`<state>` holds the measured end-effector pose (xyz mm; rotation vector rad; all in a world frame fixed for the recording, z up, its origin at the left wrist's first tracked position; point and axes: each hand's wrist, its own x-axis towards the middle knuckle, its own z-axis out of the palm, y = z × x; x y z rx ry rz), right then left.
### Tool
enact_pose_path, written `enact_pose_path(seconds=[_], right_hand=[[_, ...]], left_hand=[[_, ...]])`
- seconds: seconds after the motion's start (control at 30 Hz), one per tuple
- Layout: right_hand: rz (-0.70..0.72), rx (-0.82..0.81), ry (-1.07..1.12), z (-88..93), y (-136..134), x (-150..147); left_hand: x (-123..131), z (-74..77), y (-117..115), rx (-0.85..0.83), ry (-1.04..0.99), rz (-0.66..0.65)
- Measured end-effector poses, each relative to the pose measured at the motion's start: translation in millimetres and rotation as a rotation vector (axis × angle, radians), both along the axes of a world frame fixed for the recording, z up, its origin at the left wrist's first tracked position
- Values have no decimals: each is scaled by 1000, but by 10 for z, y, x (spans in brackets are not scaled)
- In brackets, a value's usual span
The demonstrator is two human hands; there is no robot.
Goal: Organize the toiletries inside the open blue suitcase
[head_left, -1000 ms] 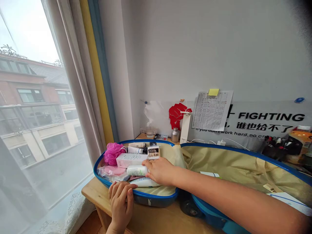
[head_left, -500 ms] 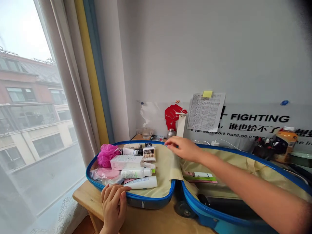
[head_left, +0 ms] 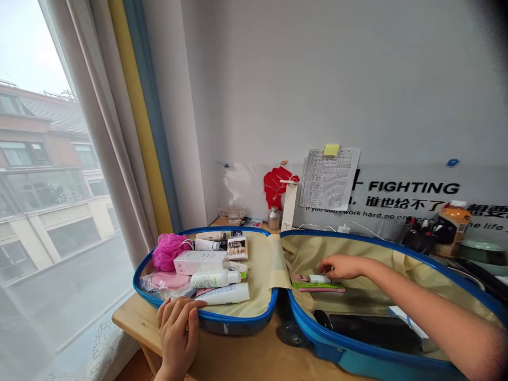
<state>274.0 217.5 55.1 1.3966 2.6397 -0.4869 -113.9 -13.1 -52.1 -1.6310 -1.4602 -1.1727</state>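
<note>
A blue suitcase (head_left: 254,321) lies open on a wooden table (head_left: 246,360), both halves lined in beige. My left hand (head_left: 177,330) rests on the near rim of the left half, fingers curled over the edge. That half holds a pink bath puff (head_left: 169,251), a white box (head_left: 200,261), a white bottle (head_left: 215,279), a white tube (head_left: 228,294) and a box of cotton swabs (head_left: 238,247). My right hand (head_left: 341,266) reaches into the right half, fingers closed on a small white tube (head_left: 318,279) lying beside a green flat packet (head_left: 317,286).
Curtains (head_left: 130,132) and a window fill the left. Against the wall stand a glass (head_left: 233,214), a small metal bottle (head_left: 273,218), a printed sheet (head_left: 328,179) and an orange bottle (head_left: 452,225). A dark flat thing (head_left: 373,330) lies in the right half.
My right hand left the bottles in the left half, crossed over the hinge and came down onto the small white tube in the right half. The left hand stayed on the rim.
</note>
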Motion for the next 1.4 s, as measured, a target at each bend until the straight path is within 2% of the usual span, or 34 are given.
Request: enact_pose_path(seconds=[0.27,0.47,0.57,0.67,0.77,0.83,1.0,1.1,1.27,1.4], right_hand=[[15,-27,-39,-108,25,-39],[-18,-6,-57,-94,13,-79],[-44,51,-2,90,-26,-85],[-52,124,106,390,-101,-171],[-32,209,198,632,-215,-455],[5,247,218,692,-299,-761],[88,287,158,542,-451,-1628],[128,283,89,396,-499,-1998],[185,237,26,210,-554,-2259],[240,193,71,222,-524,-2213]], left_hand=[[91,97,-4,31,-39,-26],[60,50,-5,3,-54,-8],[27,21,2,5,-16,-7],[14,9,5,2,-3,-5],[11,6,0,4,-8,-4],[7,6,-5,5,-4,-4],[5,9,-8,-2,11,-8],[16,11,-4,-3,7,-8],[17,14,-1,9,10,-9],[7,23,1,13,20,-15]])
